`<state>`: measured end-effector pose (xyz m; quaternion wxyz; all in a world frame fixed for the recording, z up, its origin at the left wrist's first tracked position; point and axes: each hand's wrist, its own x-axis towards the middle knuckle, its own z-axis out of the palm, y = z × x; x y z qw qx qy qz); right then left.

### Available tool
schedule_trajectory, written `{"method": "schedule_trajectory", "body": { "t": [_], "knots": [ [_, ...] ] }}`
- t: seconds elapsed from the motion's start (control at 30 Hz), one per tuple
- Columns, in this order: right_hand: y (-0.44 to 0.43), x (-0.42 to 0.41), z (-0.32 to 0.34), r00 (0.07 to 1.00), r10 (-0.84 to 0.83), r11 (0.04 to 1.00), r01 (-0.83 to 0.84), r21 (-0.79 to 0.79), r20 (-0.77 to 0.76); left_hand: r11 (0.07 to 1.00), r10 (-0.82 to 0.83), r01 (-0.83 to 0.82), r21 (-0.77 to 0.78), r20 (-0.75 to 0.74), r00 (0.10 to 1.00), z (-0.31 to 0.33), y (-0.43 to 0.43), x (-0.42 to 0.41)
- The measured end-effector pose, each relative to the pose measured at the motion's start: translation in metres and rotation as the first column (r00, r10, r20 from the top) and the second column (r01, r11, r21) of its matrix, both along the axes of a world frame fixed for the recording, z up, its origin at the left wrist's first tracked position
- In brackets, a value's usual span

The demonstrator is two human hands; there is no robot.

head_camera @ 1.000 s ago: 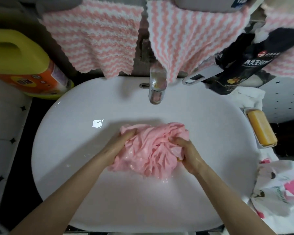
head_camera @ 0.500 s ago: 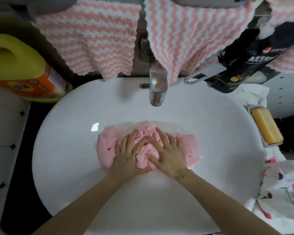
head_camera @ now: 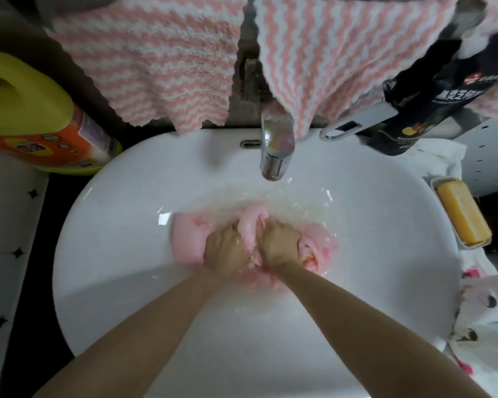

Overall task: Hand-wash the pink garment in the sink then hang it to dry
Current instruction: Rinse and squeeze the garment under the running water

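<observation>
Pink garment [head_camera: 184,238] bunched up now, not pressed flat. Left hand [head_camera: 224,252], right hand [head_camera: 279,244] squeezing it, fingers [head_camera: 226,235] curled tight. Still washing, no hanging yet.

One wide-angle camera, worn on the person's head, looks steeply down into the white sink [head_camera: 112,282] from close above, and the basin fills most of the frame. The view faces the faucet [head_camera: 276,150] at 12 o'clock. The left forearm [head_camera: 144,340] enters from 7 o'clock and the right forearm [head_camera: 371,326] from 5 o'clock. The left hand [head_camera: 224,251] and right hand [head_camera: 279,245], gripping the pink garment [head_camera: 187,239], sit at centre.
</observation>
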<state>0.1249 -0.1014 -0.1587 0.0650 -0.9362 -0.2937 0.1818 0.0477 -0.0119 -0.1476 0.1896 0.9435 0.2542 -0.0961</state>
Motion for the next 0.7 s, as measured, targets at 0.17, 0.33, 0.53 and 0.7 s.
{"method": "schedule_trajectory", "body": {
  "t": [0.17, 0.33, 0.53, 0.7],
  "knots": [
    [-0.004, 0.021, 0.031, 0.926, -0.085, 0.951, 0.186, 0.249, -0.368, 0.974, -0.007, 0.038, -0.224, 0.138, 0.99, 0.027, 0.026, -0.009],
    [-0.062, -0.014, 0.047, 0.981, 0.19, 0.873, -0.181, 0.453, 0.025, 0.939, -0.325, 0.345, -0.012, 0.311, 0.893, 0.041, 0.027, -0.061],
    [-0.06, -0.033, 0.018, 0.925, 0.379, 0.912, -0.371, 0.177, -0.018, 0.989, -0.139, 0.14, -0.051, 0.024, 0.99, -0.005, 0.025, -0.082],
    [-0.036, -0.037, -0.004, 0.942, 0.334, 0.942, -0.334, 0.031, 0.009, 0.992, -0.109, 0.096, 0.077, 0.174, 0.979, -0.025, -0.004, -0.069]
  ]
}}
